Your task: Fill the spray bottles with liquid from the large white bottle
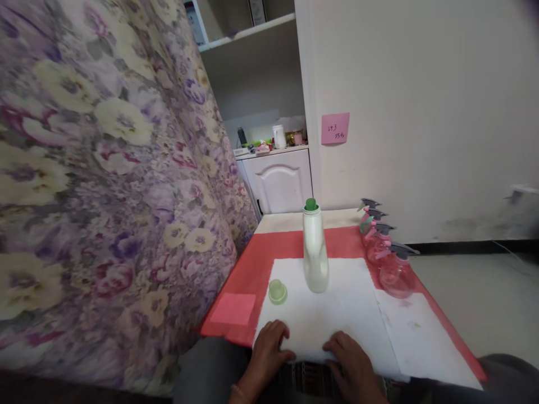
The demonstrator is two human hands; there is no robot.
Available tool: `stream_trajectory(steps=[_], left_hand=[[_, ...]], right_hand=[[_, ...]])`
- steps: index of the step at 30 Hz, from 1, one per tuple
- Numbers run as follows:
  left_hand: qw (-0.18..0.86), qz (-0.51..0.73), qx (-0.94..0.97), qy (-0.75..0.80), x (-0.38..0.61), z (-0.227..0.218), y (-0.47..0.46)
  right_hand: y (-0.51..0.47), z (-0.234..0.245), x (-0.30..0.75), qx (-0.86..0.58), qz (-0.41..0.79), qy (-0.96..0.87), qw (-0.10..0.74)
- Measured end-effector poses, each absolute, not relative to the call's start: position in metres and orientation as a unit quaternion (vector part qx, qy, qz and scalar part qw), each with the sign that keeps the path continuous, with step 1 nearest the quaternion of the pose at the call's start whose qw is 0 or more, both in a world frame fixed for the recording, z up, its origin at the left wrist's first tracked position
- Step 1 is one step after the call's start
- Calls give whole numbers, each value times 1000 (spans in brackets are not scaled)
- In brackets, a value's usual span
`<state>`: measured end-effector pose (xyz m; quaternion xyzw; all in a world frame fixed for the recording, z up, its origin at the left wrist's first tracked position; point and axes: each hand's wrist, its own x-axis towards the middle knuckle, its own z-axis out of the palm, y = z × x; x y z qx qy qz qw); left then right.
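Both hands are down at the near edge of the white sheet [337, 314], and neither has hold of a bottle. The left hand [272, 348] rests at the near-left corner, its fingers bent close together, thumb spread away from them. Over to the right hand [349, 362]: fingers curled over the same edge, thumb apart below, though whether it touches the paper I cannot tell. And there, beyond the hands, the pale green bottle [315, 252] stands upright on the sheet, a darker green piece [310, 204] in its mouth. The light green cap [277, 292] sits left of it, well apart. Pink spray bottles [397, 278] line the right side of the red tabletop [261, 255]; a pink paper [234, 308] lies at left.
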<state>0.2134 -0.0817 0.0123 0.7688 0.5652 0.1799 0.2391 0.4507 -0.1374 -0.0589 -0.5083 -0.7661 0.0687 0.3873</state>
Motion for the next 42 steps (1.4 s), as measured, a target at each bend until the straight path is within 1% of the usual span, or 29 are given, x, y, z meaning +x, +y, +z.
stream_trajectory(steps=[7, 10, 12, 16, 19, 27, 32, 42], left_hand=[[311, 253, 727, 557, 208, 10, -78], [327, 297, 696, 567, 208, 6, -70], [315, 342, 666, 584, 208, 3, -63], [243, 443, 592, 628, 211, 0, -43], [195, 479, 565, 643, 216, 1, -28], [144, 446, 603, 646, 229, -8, -8], [117, 412, 619, 658, 230, -16, -8], [90, 383, 623, 676, 234, -19, -10]], right_hand=[[-137, -57, 450, -505, 59, -769, 389], [-138, -56, 450, -500, 47, -767, 399], [-138, -55, 451, -500, 42, -765, 404], [-138, -54, 450, -506, 50, -762, 401], [-137, -55, 449, -508, 57, -761, 399], [-135, -63, 449, -519, 73, -761, 381], [-135, -67, 447, -524, 71, -749, 399], [-137, -63, 449, -520, 68, -762, 380]])
